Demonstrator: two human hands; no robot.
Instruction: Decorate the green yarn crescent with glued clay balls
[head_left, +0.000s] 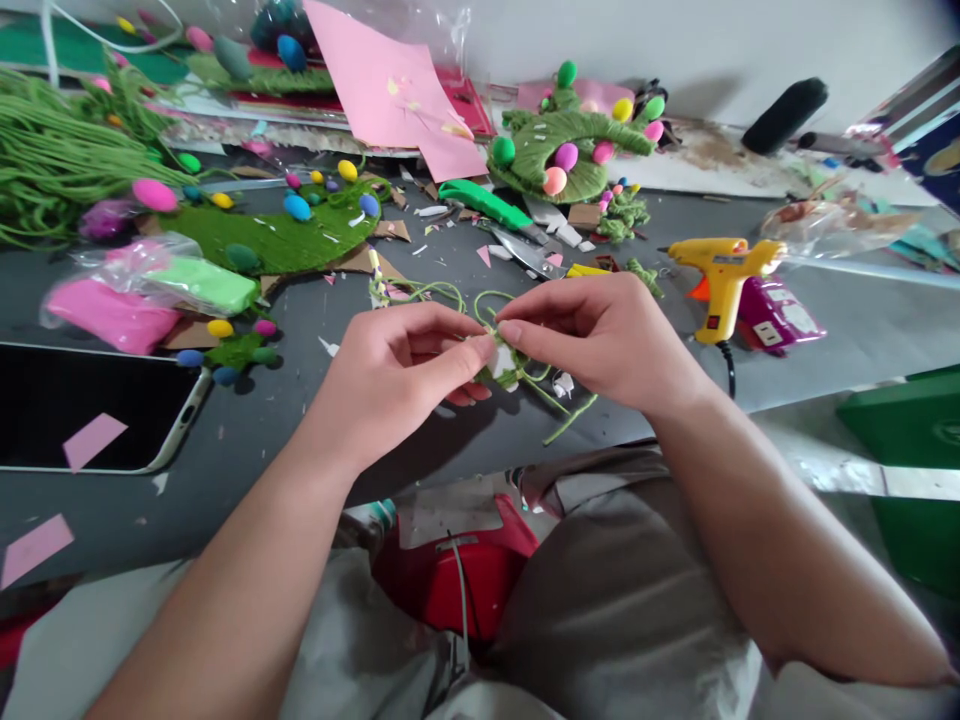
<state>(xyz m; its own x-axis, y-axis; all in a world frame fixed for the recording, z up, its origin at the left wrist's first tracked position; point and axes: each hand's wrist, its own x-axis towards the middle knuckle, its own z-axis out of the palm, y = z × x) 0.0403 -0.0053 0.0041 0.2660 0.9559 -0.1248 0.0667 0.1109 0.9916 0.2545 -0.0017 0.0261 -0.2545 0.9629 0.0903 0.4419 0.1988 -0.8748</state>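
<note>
Near the table's front edge, both hands meet at a small piece [504, 366] of white card partly wrapped in green yarn. My left hand [420, 355] pinches the yarn at its upper left, thumb against the fingers. From the other side my right hand [581, 330] pinches the yarn with thumb and index finger, its fingertips almost touching those of my left hand. Loops of green yarn [442, 287] rise behind the fingers, and a loose yarn end [571, 420] hangs out below my right hand. The fingertips hide part of the piece.
A yellow glue gun [724, 280] stands at the right beside a purple packet [780, 312]. Behind the hands lie a green cutter [487, 205], scissors [525, 252] and paper scraps. At left are a phone [90, 405], clay packets [116, 312] and a green yarn-covered shape [277, 235].
</note>
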